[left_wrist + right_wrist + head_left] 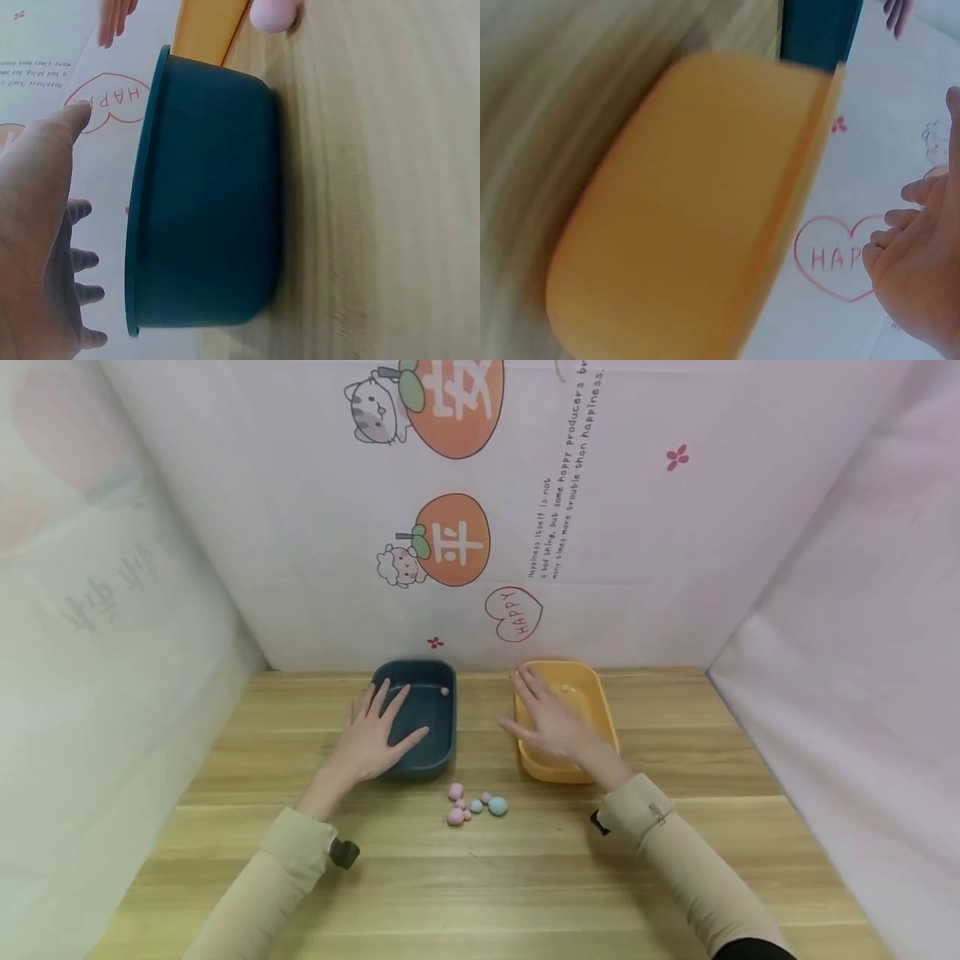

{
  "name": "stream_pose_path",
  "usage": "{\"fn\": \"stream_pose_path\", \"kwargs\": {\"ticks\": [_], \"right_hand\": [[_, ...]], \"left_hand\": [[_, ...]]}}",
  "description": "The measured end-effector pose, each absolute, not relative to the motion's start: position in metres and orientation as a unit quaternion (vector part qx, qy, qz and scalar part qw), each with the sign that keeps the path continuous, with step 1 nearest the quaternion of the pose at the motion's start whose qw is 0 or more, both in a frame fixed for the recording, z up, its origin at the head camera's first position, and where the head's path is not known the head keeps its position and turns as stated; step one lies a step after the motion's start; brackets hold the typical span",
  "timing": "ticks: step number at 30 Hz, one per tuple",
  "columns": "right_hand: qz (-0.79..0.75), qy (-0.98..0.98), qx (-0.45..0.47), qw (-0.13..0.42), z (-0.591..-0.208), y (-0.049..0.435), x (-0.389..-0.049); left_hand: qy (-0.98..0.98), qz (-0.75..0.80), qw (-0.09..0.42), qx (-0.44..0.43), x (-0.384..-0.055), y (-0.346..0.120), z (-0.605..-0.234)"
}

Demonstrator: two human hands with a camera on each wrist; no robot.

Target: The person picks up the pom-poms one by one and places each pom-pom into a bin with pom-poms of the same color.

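My left hand (pixel 370 741) is spread over the left side of a dark teal tray (pixel 414 774), fingers straight and holding nothing. In the left wrist view the fingers stand above the rim of that tray (pixel 206 202), apart from it. A small pink ball (pixel 445 692) lies inside. On the other side, my right hand (pixel 553 724) hovers with extended fingers over a yellow tray (pixel 603 714), where a small pale ball (pixel 565 687) lies. Several pink balls (pixel 455 816) and blue balls (pixel 498 806) of different sizes sit together on the table between the forearms.
Both trays stand near the back of the wooden table (pixel 480 893). A white printed cloth (pixel 615 543) rises behind it, with further cloth on the left and right. Dark wrist-mounted pieces (pixel 344 853) stick out from the sleeve cuffs.
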State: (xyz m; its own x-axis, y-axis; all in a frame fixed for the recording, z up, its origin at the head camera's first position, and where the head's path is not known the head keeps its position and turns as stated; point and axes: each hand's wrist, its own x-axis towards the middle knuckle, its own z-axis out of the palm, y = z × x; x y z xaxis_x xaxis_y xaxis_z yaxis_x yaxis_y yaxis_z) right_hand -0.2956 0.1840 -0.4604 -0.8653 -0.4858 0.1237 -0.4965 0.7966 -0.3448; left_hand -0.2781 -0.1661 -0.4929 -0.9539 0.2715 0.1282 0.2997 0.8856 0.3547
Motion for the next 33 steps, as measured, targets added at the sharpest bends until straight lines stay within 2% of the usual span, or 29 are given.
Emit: {"fn": "stream_pose_path", "kwargs": {"ticks": [9, 25, 33], "right_hand": [[0.244, -0.923, 0.297, 0.002, -0.469, 0.156, -0.269], [0.349, -0.879, 0.308, -0.102, -0.491, 0.14, -0.241], [0.375, -0.867, 0.317, -0.086, -0.514, 0.142, -0.243]], "left_hand": [[-0.971, -0.194, 0.04, -0.135, -0.264, -0.182, -0.508], [-0.976, -0.175, 0.038, -0.125, -0.259, -0.186, -0.528], [-0.978, -0.163, 0.052, -0.119, -0.264, -0.178, -0.535]]}}
